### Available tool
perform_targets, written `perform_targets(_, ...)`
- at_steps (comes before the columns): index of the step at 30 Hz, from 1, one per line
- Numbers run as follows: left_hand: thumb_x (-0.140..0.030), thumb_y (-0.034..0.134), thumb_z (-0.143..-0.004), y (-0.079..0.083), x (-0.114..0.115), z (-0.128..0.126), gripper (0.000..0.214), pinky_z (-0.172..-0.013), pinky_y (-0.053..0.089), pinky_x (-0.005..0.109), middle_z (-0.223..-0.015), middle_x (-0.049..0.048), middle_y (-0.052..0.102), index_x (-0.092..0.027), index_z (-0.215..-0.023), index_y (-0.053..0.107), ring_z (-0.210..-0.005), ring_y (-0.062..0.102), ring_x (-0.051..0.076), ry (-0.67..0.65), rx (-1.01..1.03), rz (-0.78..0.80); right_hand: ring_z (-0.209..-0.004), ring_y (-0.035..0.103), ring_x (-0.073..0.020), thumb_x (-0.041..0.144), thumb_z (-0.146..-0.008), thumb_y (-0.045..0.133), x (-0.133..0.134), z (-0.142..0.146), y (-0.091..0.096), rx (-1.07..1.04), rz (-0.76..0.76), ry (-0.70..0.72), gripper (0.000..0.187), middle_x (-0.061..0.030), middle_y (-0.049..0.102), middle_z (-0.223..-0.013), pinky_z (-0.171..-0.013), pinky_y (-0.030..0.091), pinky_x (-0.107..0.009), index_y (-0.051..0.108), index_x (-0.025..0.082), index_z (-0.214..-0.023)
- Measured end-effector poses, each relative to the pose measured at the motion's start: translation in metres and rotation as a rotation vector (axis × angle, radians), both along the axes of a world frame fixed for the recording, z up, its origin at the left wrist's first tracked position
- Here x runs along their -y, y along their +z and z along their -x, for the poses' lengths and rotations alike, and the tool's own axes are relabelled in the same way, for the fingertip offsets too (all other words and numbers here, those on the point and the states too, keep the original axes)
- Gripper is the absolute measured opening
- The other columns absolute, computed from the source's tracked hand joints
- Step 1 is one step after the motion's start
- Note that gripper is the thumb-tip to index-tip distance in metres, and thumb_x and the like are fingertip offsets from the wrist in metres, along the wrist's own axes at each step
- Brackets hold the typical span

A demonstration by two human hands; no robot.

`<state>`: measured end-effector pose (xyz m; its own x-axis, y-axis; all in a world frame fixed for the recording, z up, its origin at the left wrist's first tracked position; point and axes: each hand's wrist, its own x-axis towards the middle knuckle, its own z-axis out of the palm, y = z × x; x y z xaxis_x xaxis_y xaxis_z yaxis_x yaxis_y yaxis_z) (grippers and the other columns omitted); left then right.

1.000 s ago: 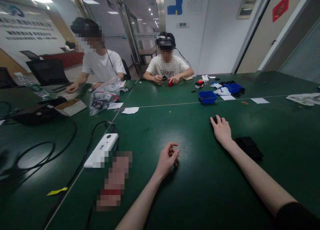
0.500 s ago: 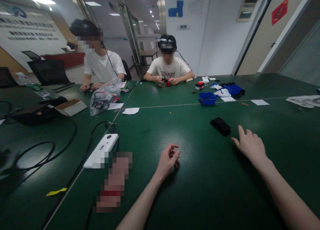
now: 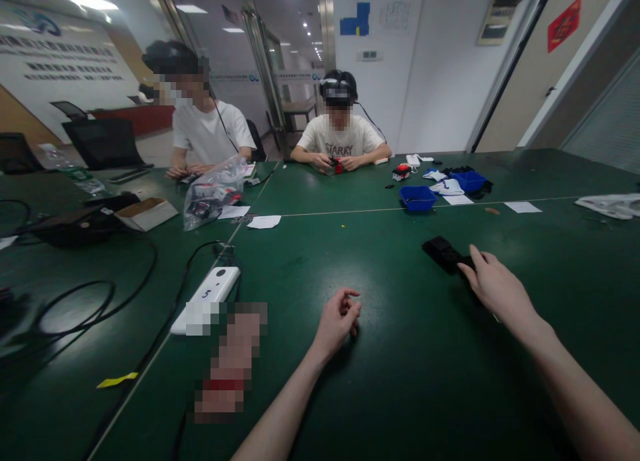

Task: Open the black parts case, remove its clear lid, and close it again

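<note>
A black fabric pouch lies on the green table in front of my right hand. My right thumb and fingers are closed on a dark piece at the pouch's near end; whether it is a flap or a separate thing I cannot tell. Below that hand is a dark shape with a small pale tip, mostly hidden. My left hand rests on the table near the middle, loosely curled, with a gap between thumb and index finger and nothing visible in it.
To the left lie a white power bank marked 5, a blurred-out reddish item, black cables and a yellow strip. Farther off are a plastic bag, a cardboard box and a blue tray. Two people sit opposite.
My right hand has gone from spread fingers to a closed grip beside the black pouch, where a dark piece now reaches to my fingers. My left hand has stayed put.
</note>
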<state>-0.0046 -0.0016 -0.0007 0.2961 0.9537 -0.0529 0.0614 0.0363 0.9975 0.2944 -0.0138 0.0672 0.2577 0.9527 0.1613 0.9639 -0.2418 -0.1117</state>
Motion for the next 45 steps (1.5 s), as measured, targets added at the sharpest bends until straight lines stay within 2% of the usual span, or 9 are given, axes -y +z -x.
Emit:
perform_targets(6,-0.035,0.053,-0.077,0.001,0.0,0.0,0.028,-0.039,0.042,0.017,-0.062,-0.0042,0.047,-0.014,-0.096,0.05,-0.046,0.048,0.007,-0.006,-0.014,-0.002,-0.113,0.052,-0.0253,0.046,-0.089,0.028,-0.014,0.045,-0.009,-0.557,0.002,0.31,0.052,-0.0123,0.057,-0.123,-0.095,0.041,-0.04,0.049,0.016,-0.126)
perform_targets(11,-0.037,0.05,-0.079,0.004,0.0,0.0,0.031,-0.04,0.043,0.019,-0.065,-0.0013,0.051,-0.013,-0.098,0.053,-0.049,0.05,0.008,-0.02,-0.041,0.0,-0.105,0.055,-0.0208,0.052,-0.088,0.03,-0.004,0.101,-0.033,-1.087,0.125,0.446,0.049,-0.0072,0.062,-0.112,-0.092,0.041,-0.034,0.055,0.019,-0.115)
perform_targets(15,-0.042,0.047,-0.081,0.005,0.001,0.0,0.035,-0.041,0.043,0.02,-0.059,-0.0025,0.051,-0.013,-0.1,0.054,-0.046,0.05,0.009,-0.046,-0.048,-0.017,-0.09,0.057,-0.0171,0.051,-0.089,0.03,0.011,0.131,-0.055,-1.259,0.134,0.488,0.042,-0.003,0.063,-0.093,-0.083,0.043,-0.03,0.054,0.02,-0.103)
perform_targets(19,-0.045,0.051,-0.079,0.003,0.001,0.0,0.032,-0.039,0.039,0.019,-0.054,-0.0051,0.049,-0.015,-0.09,0.053,-0.04,0.046,0.008,-0.021,-0.051,-0.009,-0.083,0.056,-0.0161,0.045,-0.09,0.031,0.015,0.134,-0.063,-1.173,0.118,0.497,0.035,-0.0022,0.062,-0.088,-0.077,0.043,-0.029,0.052,0.02,-0.101)
perform_targets(25,-0.045,0.054,-0.077,0.002,-0.002,0.0,0.03,-0.04,0.029,0.017,-0.05,-0.0066,0.045,-0.016,-0.074,0.049,-0.039,0.039,0.006,0.038,-0.099,-0.041,-0.076,0.057,-0.0149,0.032,-0.089,0.037,0.01,0.124,-0.055,-1.046,0.143,0.594,0.027,-0.0028,0.063,-0.085,-0.071,0.043,-0.027,0.059,0.017,-0.097)
perform_targets(33,-0.042,0.056,-0.076,0.0,-0.004,0.0,0.028,-0.047,0.031,0.018,-0.054,-0.0041,0.048,-0.015,-0.071,0.051,-0.049,0.043,0.008,0.054,-0.144,-0.09,-0.082,0.059,-0.0167,0.022,-0.085,0.044,0.011,0.12,-0.051,-0.87,0.105,0.645,0.023,-0.005,0.066,-0.089,-0.075,0.045,-0.029,0.065,0.017,-0.091)
perform_targets(37,-0.042,0.056,-0.076,0.0,-0.004,0.001,0.028,-0.047,0.031,0.019,-0.054,-0.0038,0.049,-0.015,-0.07,0.051,-0.049,0.044,0.009,0.061,-0.173,-0.098,-0.08,0.061,-0.0163,0.024,-0.086,0.044,0.005,0.108,-0.044,-0.678,0.041,0.633,0.023,-0.0058,0.067,-0.089,-0.074,0.047,-0.029,0.064,0.017,-0.093)
perform_targets(41,-0.043,0.056,-0.075,0.001,-0.004,0.001,0.029,-0.046,0.03,0.019,-0.052,-0.0037,0.05,-0.015,-0.069,0.053,-0.047,0.044,0.009,0.08,-0.196,-0.087,-0.086,0.062,-0.02,0.025,-0.087,0.041,-0.004,0.069,-0.03,-0.288,-0.06,0.398,0.025,-0.0088,0.067,-0.093,-0.077,0.048,-0.034,0.064,0.017,-0.092)
perform_targets(45,-0.043,0.055,-0.075,0.003,-0.003,0.0,0.029,-0.044,0.029,0.019,-0.051,-0.0045,0.049,-0.015,-0.07,0.052,-0.043,0.042,0.008,0.078,-0.191,-0.071,-0.074,0.063,-0.0225,0.032,-0.086,0.04,-0.009,0.016,-0.021,-0.038,-0.013,-0.007,0.028,-0.012,0.067,-0.087,-0.058,0.05,-0.033,0.063,0.016,-0.091)
